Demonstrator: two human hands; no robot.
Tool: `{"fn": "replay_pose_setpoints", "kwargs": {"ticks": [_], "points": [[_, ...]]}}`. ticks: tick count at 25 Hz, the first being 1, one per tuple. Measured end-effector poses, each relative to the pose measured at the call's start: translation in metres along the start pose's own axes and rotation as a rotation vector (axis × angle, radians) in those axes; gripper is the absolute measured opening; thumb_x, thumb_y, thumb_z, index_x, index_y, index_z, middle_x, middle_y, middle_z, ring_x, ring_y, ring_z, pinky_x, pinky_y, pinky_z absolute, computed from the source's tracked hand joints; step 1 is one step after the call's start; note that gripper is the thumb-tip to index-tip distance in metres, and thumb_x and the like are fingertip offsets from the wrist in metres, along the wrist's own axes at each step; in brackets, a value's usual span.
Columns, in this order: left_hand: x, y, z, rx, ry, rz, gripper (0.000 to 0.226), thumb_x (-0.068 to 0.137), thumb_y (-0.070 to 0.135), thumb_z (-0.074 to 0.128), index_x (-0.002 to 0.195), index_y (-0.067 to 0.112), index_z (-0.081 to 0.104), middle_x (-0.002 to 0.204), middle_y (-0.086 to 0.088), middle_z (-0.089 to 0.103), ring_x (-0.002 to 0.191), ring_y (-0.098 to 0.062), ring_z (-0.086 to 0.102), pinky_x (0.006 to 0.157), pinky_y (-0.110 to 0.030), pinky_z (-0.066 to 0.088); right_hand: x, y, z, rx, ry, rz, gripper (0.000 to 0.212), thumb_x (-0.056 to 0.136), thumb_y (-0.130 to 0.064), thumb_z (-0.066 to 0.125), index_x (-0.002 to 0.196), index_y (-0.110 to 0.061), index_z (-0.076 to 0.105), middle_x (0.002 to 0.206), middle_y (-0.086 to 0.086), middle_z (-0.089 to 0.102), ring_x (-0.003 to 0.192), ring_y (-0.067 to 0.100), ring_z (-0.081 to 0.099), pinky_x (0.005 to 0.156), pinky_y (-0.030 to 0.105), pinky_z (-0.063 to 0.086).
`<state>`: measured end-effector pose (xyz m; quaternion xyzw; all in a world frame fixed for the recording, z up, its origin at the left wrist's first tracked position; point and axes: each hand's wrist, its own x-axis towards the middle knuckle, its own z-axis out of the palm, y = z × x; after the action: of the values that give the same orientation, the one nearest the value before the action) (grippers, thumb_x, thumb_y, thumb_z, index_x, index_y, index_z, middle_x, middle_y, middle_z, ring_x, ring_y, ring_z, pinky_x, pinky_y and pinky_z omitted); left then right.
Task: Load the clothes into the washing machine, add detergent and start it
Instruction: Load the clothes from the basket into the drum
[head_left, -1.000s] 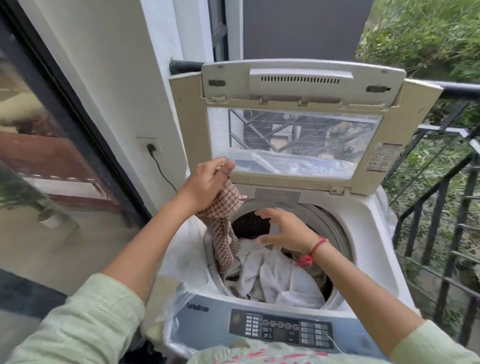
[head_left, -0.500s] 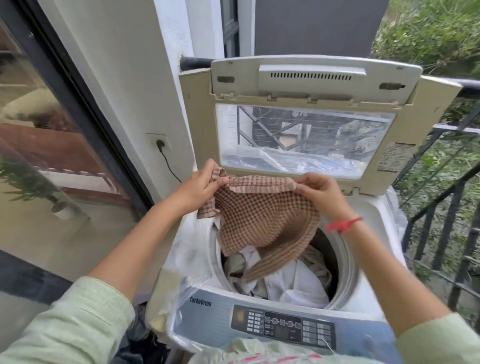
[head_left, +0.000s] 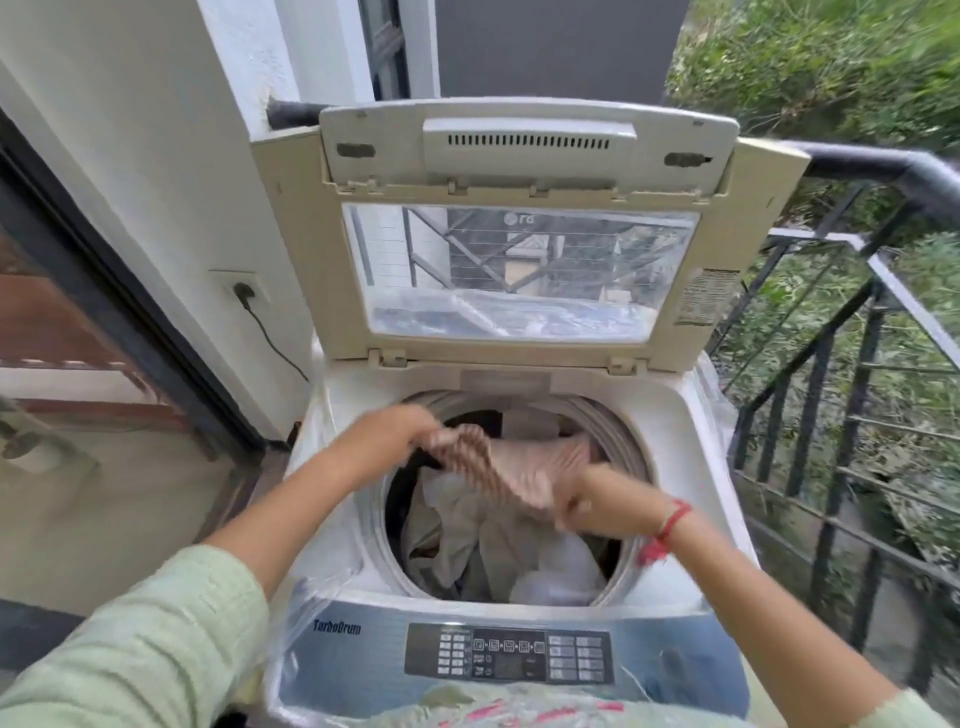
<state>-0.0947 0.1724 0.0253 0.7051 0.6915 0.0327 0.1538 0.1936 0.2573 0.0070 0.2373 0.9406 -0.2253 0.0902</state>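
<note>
Head view looks down into the top-loading washing machine (head_left: 680, 415). Its lid (head_left: 519, 156) stands upright at the back, leaving the round drum opening (head_left: 376, 519) fully exposed. Both hands are motion-blurred, low over that opening. The left hand (head_left: 400, 434) grips one end of the checked cloth (head_left: 493, 467) near the back-left rim, and the right hand (head_left: 597, 501) has its fingers curled round the other end nearer the right rim. The cloth sags between them, just above the pale clothes (head_left: 467, 530) heaped in the drum. The wall (head_left: 156, 156) stands close on the left and the black railing (head_left: 831, 415) close on the right. The control panel (head_left: 509, 657) runs along the near edge.
</note>
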Motion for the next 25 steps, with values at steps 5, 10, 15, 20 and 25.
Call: {"fn": "replay_pose_setpoints", "kwargs": {"ticks": [5, 10, 15, 20, 25], "points": [[-0.026, 0.015, 0.057, 0.064, -0.675, -0.074, 0.023, 0.091, 0.032, 0.053, 0.098, 0.012, 0.062, 0.086, 0.002, 0.058, 0.078, -0.016, 0.054, 0.065, -0.025, 0.039, 0.019, -0.03, 0.068, -0.081, -0.543, 0.029, 0.029, 0.086, -0.004, 0.043, 0.104, -0.002, 0.065, 0.109, 0.017, 0.065, 0.084, 0.024, 0.054, 0.085, 0.038, 0.047], [-0.04, 0.003, 0.049, -0.084, -0.338, -0.127, 0.027, 0.09, 0.042, 0.052, 0.105, 0.022, 0.063, 0.107, 0.007, 0.063, 0.1, -0.015, 0.059, 0.092, -0.036, 0.042, 0.033, -0.045, 0.052, 0.088, -0.231, 0.037, 0.024, 0.091, -0.008, 0.045, 0.102, -0.007, 0.066, 0.106, 0.004, 0.066, 0.097, 0.021, 0.061, 0.087, 0.031, 0.047], [-0.116, -0.016, 0.017, -0.352, 0.45, -0.211, 0.035, 0.086, 0.048, 0.045, 0.105, 0.026, 0.064, 0.106, 0.018, 0.059, 0.104, -0.006, 0.054, 0.099, -0.033, 0.034, 0.05, -0.089, 0.023, 0.523, 0.215, 0.055, 0.013, 0.093, -0.018, 0.056, 0.099, -0.023, 0.067, 0.097, -0.013, 0.067, 0.09, 0.0, 0.063, 0.078, 0.013, 0.046], [-0.259, -0.049, 0.051, -0.456, 0.807, -0.627, 0.032, 0.085, 0.04, 0.048, 0.094, 0.016, 0.069, 0.093, 0.011, 0.064, 0.091, -0.006, 0.059, 0.082, -0.021, 0.042, 0.082, -0.196, 0.031, 0.844, 0.241, -0.181, 0.013, 0.092, -0.011, 0.058, 0.091, -0.018, 0.069, 0.087, -0.006, 0.071, 0.084, 0.007, 0.067, 0.078, 0.024, 0.054], [-0.392, -0.096, 0.118, -0.545, 0.59, -1.022, 0.025, 0.081, 0.033, 0.057, 0.089, 0.012, 0.07, 0.09, -0.001, 0.071, 0.088, -0.021, 0.065, 0.078, -0.027, 0.044, 0.119, -0.324, 0.072, 0.667, -0.029, -0.422, 0.01, 0.092, -0.015, 0.058, 0.092, -0.015, 0.069, 0.088, -0.007, 0.071, 0.08, 0.005, 0.066, 0.074, 0.018, 0.05]]}}
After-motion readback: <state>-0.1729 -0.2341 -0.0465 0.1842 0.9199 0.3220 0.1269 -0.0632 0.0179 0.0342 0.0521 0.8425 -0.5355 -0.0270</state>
